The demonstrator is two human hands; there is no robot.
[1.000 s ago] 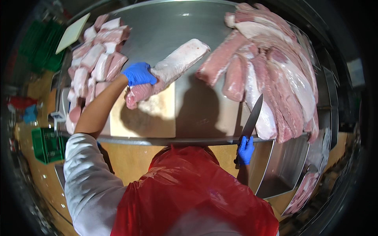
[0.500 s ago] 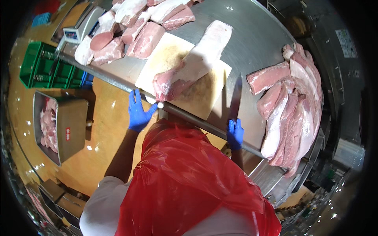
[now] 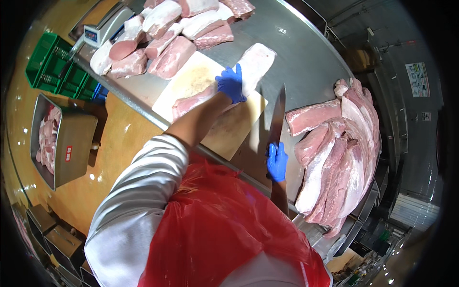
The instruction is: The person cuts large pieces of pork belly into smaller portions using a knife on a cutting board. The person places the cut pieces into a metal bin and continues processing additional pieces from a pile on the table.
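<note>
My left hand (image 3: 231, 86), in a blue glove, reaches across and lies on top of a long slab of raw pork (image 3: 257, 62), its fingers spread. The slab lies aslant over a worn, pale cutting board (image 3: 241, 129), its far end beyond the board on the metal. My forearm hides part of its near end. My right hand (image 3: 276, 162), also blue-gloved, is closed round the handle of a long knife (image 3: 278, 115). The blade points away from me, to the right of the board and apart from the slab.
Board and meat rest on a steel table (image 3: 306, 52). Cut pork pieces (image 3: 174, 57) pile up at the far left beside a scale (image 3: 98, 33); longer pork slabs (image 3: 344, 162) heap at the right. Green crates (image 3: 50, 62) and a metal bin (image 3: 74, 148) of meat stand left.
My left hand has moved from the table's near edge, up and right, onto the pork slab. The knife stays in my right hand. The whole view has shifted a little.
</note>
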